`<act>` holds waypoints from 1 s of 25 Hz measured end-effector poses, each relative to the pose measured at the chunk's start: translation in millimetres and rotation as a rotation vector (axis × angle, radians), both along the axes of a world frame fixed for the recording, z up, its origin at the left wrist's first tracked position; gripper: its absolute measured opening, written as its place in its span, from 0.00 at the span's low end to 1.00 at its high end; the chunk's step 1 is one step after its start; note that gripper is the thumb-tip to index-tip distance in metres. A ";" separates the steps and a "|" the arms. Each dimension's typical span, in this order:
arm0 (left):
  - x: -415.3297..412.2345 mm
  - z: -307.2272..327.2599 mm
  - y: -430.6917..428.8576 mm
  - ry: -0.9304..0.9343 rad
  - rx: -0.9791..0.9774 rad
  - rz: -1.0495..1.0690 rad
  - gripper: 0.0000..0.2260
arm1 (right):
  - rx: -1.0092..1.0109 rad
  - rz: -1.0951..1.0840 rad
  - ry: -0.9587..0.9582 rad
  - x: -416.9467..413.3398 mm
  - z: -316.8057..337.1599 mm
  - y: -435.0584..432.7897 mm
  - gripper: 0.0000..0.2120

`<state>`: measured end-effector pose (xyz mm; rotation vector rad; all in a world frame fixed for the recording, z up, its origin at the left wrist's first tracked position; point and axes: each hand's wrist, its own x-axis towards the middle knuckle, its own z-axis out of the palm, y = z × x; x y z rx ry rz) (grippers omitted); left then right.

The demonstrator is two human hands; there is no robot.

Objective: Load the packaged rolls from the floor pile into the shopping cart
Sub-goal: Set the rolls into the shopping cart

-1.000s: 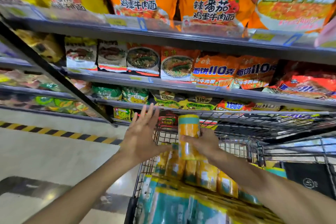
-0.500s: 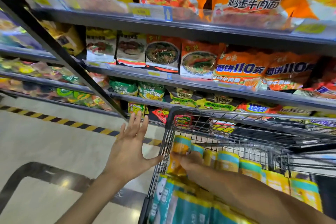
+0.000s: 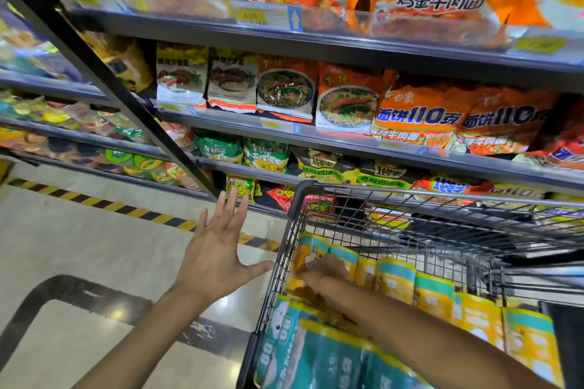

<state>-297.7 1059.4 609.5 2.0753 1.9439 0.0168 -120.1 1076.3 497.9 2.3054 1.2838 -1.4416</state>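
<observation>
Right hand (image 3: 324,273) curled around roll (image 3: 309,249) in cart (image 3: 442,199) corner; left hand (image 3: 218,251) splayed outside.

Stocked noodle shelves (image 3: 316,44), glossy floor (image 3: 63,246), hazard stripe (image 3: 126,210)

Left hand (image 3: 218,249) is up and open, fingers spread and pointing far, thumb stuck out to the right, forearm stretching in from the near left. Right arm comes in from the near right, right hand (image 3: 324,271) low, fingers curled round a roll (image 3: 311,246).
</observation>
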 end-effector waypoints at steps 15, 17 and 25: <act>49.3 117.3 -58.3 0.014 0.040 0.142 0.51 | 0.730 0.720 -0.063 81.8 189.9 -25.4 0.38; 52.5 133.5 -92.3 -0.010 0.081 0.203 0.50 | 0.783 0.789 -0.030 85.4 213.3 -43.1 0.38; -0.6 181.0 -269.7 0.015 0.156 0.640 0.52 | 0.909 1.189 0.218 -11.7 277.5 -126.9 0.38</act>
